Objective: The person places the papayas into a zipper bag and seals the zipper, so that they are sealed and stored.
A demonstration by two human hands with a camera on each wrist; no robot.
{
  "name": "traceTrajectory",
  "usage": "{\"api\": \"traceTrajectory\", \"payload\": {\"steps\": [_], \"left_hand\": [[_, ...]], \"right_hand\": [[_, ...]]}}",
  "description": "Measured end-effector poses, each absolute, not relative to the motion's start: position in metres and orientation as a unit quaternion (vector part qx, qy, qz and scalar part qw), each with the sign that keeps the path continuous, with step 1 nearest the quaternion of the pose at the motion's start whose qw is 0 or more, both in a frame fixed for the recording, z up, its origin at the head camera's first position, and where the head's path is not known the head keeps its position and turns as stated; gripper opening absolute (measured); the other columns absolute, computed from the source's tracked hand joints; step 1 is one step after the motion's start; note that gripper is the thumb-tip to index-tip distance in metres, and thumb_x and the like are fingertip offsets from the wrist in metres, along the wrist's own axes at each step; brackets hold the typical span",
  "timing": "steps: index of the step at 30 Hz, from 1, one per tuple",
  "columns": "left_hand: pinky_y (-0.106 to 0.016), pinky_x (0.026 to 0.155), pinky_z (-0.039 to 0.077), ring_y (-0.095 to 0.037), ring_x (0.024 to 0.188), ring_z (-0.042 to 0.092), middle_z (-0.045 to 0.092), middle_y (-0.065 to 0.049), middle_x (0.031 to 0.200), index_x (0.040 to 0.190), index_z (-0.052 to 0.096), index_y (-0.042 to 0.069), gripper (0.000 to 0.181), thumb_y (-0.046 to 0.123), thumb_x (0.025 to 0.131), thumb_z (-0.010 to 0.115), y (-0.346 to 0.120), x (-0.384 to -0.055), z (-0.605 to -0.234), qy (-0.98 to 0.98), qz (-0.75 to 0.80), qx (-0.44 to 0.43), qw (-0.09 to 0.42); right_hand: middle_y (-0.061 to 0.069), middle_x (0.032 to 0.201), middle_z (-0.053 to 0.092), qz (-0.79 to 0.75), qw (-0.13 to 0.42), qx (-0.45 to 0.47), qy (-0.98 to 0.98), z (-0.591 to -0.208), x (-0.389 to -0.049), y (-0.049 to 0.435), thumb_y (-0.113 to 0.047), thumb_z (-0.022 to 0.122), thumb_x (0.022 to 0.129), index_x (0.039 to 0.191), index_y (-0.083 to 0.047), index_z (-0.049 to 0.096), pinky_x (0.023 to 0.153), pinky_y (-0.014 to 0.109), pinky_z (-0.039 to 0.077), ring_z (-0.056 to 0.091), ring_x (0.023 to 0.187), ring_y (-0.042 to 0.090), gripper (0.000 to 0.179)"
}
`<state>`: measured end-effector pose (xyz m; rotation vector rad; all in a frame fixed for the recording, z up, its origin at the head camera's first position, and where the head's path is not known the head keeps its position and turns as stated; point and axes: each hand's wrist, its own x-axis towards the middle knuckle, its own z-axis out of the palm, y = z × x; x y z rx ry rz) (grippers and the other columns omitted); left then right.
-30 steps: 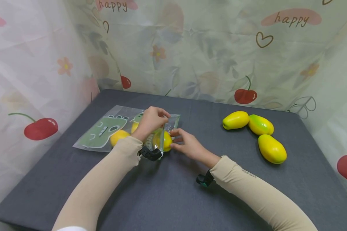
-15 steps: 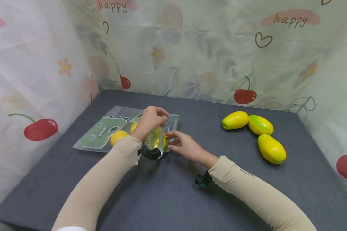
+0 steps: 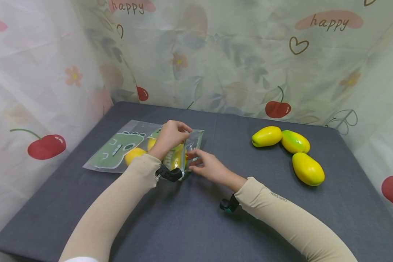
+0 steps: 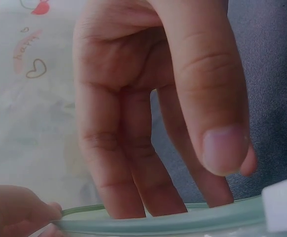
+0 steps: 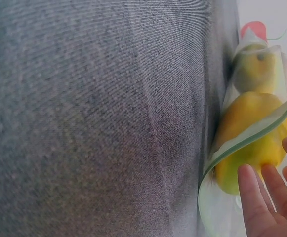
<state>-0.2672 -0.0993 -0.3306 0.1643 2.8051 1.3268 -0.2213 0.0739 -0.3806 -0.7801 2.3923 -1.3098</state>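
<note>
A clear zip bag (image 3: pixel 111 153) with green cartoon prints lies on the left of the table, its mouth facing right. Several yellow mangoes are inside; one mango (image 3: pixel 135 155) shows left of the wrist. My left hand (image 3: pixel 171 138) pinches the rim of the bag's mouth. Close to the mouth, another mango (image 5: pixel 249 121) with a green end lies partly behind the rim. My right hand (image 3: pixel 209 165) is at the mouth with fingers extended, and its fingertips (image 5: pixel 245 173) meet the green end. From the left wrist, the right hand's fingers (image 4: pixel 113 192) reach over the bag's green rim.
On the right of the grey table (image 3: pixel 216 225) lie a long yellow mango (image 3: pixel 266 137), a green-tinged mango (image 3: pixel 295 141) and a larger mango (image 3: pixel 308 169). A printed curtain (image 3: pixel 216 58) surrounds the back and sides.
The mango at the bag's mouth has moved left, further inside, with my right hand following it. My left hand keeps its hold on the rim.
</note>
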Motion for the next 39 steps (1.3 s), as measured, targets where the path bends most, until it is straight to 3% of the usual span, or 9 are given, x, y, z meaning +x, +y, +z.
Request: {"api": "traceTrajectory", "payload": {"steps": [13, 22, 30, 39], "left_hand": [[-0.027, 0.054, 0.044, -0.019, 0.067, 0.06, 0.072, -0.012, 0.091, 0.103, 0.074, 0.013, 0.022, 0.011, 0.087, 0.06, -0.098, -0.267, -0.331, 0.902, 0.43, 0.044, 0.019], [-0.026, 0.056, 0.046, -0.019, 0.067, 0.06, 0.071, -0.015, 0.093, 0.105, 0.074, 0.01, 0.022, 0.011, 0.088, 0.06, -0.098, -0.27, -0.335, 0.901, 0.431, 0.039, 0.027], [-0.025, 0.051, 0.042, -0.019, 0.064, 0.06, 0.071, -0.006, 0.084, 0.1, 0.075, 0.013, 0.02, 0.009, 0.088, 0.059, -0.099, -0.27, -0.335, 0.895, 0.443, 0.045, 0.026], [-0.025, 0.051, 0.041, -0.02, 0.065, 0.06, 0.07, -0.006, 0.089, 0.101, 0.074, 0.014, 0.021, 0.009, 0.087, 0.059, -0.101, -0.271, -0.334, 0.894, 0.444, 0.043, 0.031]], "right_hand": [[0.016, 0.136, 0.054, -0.468, 0.143, -0.252, 0.835, -0.37, -0.221, 0.091, -0.008, 0.06, 0.094, 0.139, -0.005, 0.047, 0.094, 0.039, 0.051, 0.058, 0.12, 0.031, 0.047], [0.012, 0.135, 0.055, -0.477, 0.116, -0.228, 0.841, -0.348, -0.216, 0.119, -0.014, 0.062, 0.094, 0.138, -0.013, 0.048, 0.097, 0.042, 0.049, 0.057, 0.122, 0.028, 0.046], [0.009, 0.138, 0.052, -0.464, 0.06, -0.227, 0.854, -0.326, -0.21, 0.151, -0.014, 0.061, 0.094, 0.137, -0.014, 0.048, 0.098, 0.044, 0.049, 0.055, 0.125, 0.028, 0.045], [0.012, 0.136, 0.053, -0.427, -0.033, -0.211, 0.879, -0.307, -0.208, 0.195, -0.02, 0.06, 0.095, 0.138, -0.008, 0.047, 0.105, 0.049, 0.041, 0.052, 0.125, 0.031, 0.046]]}}
